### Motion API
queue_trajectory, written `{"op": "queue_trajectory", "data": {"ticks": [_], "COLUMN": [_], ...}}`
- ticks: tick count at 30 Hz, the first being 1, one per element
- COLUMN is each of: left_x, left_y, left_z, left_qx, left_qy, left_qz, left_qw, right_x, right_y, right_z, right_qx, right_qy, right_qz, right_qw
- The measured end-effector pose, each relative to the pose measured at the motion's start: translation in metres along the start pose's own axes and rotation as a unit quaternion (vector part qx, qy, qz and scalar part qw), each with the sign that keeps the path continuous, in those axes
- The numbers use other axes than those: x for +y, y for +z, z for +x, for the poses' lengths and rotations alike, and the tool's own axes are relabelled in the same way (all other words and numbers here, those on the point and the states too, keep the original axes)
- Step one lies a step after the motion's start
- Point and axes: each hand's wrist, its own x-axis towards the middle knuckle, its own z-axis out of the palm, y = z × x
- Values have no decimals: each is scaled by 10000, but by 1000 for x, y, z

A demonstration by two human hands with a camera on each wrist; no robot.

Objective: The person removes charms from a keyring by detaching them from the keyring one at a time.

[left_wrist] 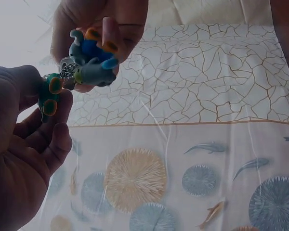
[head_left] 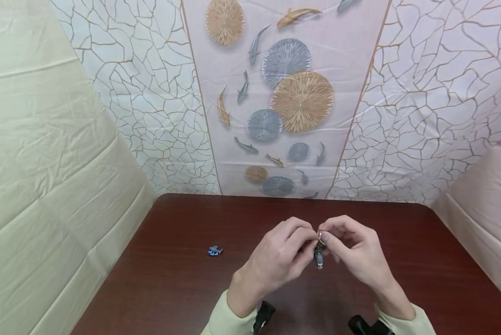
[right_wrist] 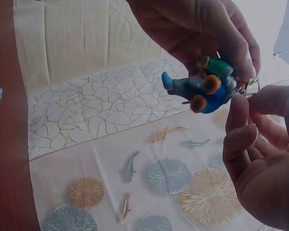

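Over the table, my left hand (head_left: 275,253) and right hand (head_left: 357,251) meet at their fingertips around small figurine keychains. The left fingers pinch a green figurine (left_wrist: 49,96) with orange feet, seen in the left wrist view. With thumb and finger, the right hand pinches a metal key ring (right_wrist: 251,86). A grey-and-blue figurine (right_wrist: 209,94) with orange-rimmed feet dangles from the ring area beside the fingertips. Short chain links (left_wrist: 67,72) show between the two figurines. Whether both figurines are joined to one ring, I cannot tell.
Another small blue-and-grey figurine (head_left: 215,251) lies on the dark red-brown table (head_left: 183,288), left of the hands. A patterned cloth (head_left: 250,153) hangs behind the table's far edge. Pale cloth (head_left: 66,186) covers the left side.
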Motion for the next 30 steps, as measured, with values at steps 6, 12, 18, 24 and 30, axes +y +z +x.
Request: {"op": "queue_trajectory", "data": {"ticks": [6,12,18,24,30], "left_x": [1,2,2,2,1], "left_y": [2,3,3,2,1], "left_z": [0,0,1,1,1], "left_qx": [-28,-86,-63,-90,-136], "left_qy": [60,51,59,21,-25], "left_qz": [217,268,254,152,27], "left_qw": [9997,9996,9996,9998,9999], "right_x": [-4,-3,1,6,7], "right_y": [2,3,4,1,-1], "right_z": [0,-1,0,0,1], "right_qx": [512,780,770,364,95], "right_qy": [178,128,-655,-1210,-1406], "right_qz": [201,120,379,357,34], "right_qw": [9983,9968,9942,9913,9900]}}
